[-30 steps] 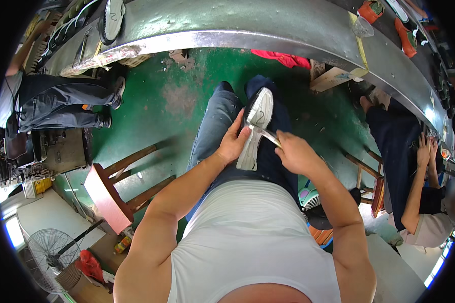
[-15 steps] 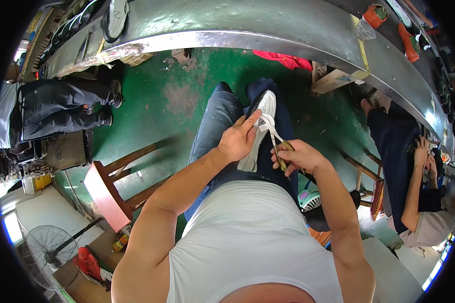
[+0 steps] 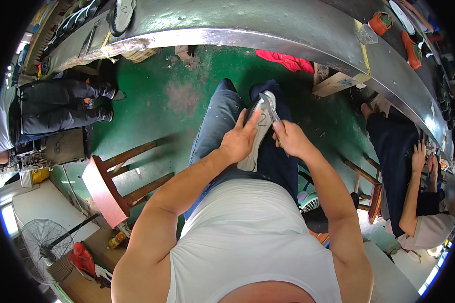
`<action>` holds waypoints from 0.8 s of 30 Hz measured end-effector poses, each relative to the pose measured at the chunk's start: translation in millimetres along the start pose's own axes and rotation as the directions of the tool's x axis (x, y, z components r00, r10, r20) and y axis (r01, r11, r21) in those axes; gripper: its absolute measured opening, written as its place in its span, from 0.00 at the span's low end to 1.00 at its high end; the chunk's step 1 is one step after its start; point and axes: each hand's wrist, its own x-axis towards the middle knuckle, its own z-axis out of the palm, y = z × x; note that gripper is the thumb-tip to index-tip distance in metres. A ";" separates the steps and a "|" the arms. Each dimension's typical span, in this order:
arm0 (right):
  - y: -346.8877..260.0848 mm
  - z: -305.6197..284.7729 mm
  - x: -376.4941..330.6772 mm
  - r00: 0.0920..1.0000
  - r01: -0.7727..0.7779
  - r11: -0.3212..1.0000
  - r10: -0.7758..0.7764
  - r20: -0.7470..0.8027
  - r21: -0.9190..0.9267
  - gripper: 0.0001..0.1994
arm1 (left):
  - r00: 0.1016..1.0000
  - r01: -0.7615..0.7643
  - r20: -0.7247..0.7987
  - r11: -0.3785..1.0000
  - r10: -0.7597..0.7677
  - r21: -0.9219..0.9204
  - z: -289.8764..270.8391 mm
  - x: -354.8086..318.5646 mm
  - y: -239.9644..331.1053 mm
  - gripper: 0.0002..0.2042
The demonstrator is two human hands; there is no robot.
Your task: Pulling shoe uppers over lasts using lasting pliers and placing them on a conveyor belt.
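Observation:
A pale grey shoe (image 3: 258, 127) lies sole-up on my lap between my knees. My left hand (image 3: 239, 139) grips its left side and holds it down. My right hand (image 3: 289, 139) is closed around the handles of metal pliers (image 3: 271, 106), whose jaws bite the shoe's edge near the toe. My blue trousers (image 3: 215, 123) show under the shoe.
A long curved metal workbench (image 3: 247, 25) runs across the top with shoe parts and orange cups (image 3: 380, 21). A wooden stool (image 3: 108, 182) stands at my left, a fan (image 3: 43, 242) lower left. One seated person (image 3: 50, 108) is at left, another (image 3: 414, 202) at right. The floor is green.
The pliers shifted up the shoe toward its toe end, my right hand following. My left hand stayed pressed on the shoe, which turned slightly on my lap.

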 end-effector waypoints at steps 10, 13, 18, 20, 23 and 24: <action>-0.1 1.3 -34.9 0.995 0.101 0.981 -0.097 0.029 -0.164 0.14 | 0.937 0.345 0.220 0.814 -0.271 -0.467 -12.3 8.5 -21.7 0.44; -23.6 -23.1 -59.9 0.954 -0.046 0.989 0.084 0.287 -0.139 0.11 | 0.854 0.520 0.432 0.493 -0.289 -0.698 -25.7 18.4 -30.0 0.44; -21.6 -3.4 -69.6 0.924 0.237 0.906 -0.099 0.370 -0.350 0.11 | 0.829 0.559 0.494 0.426 -0.263 -0.711 -36.4 24.2 -11.0 0.42; -29.1 11.0 -68.3 0.932 0.293 0.822 -0.133 0.337 -0.488 0.13 | 0.842 0.539 0.461 0.416 -0.279 -0.733 -19.9 22.8 -20.1 0.41; -36.7 13.8 -66.1 0.935 0.318 0.772 -0.161 0.315 -0.550 0.13 | 0.860 0.509 0.439 0.387 -0.261 -0.769 -13.4 20.5 -28.1 0.39; -37.5 13.6 -64.3 0.933 0.335 0.756 -0.181 0.312 -0.563 0.13 | 0.865 0.501 0.446 0.368 -0.230 -0.783 -14.3 19.6 -28.7 0.39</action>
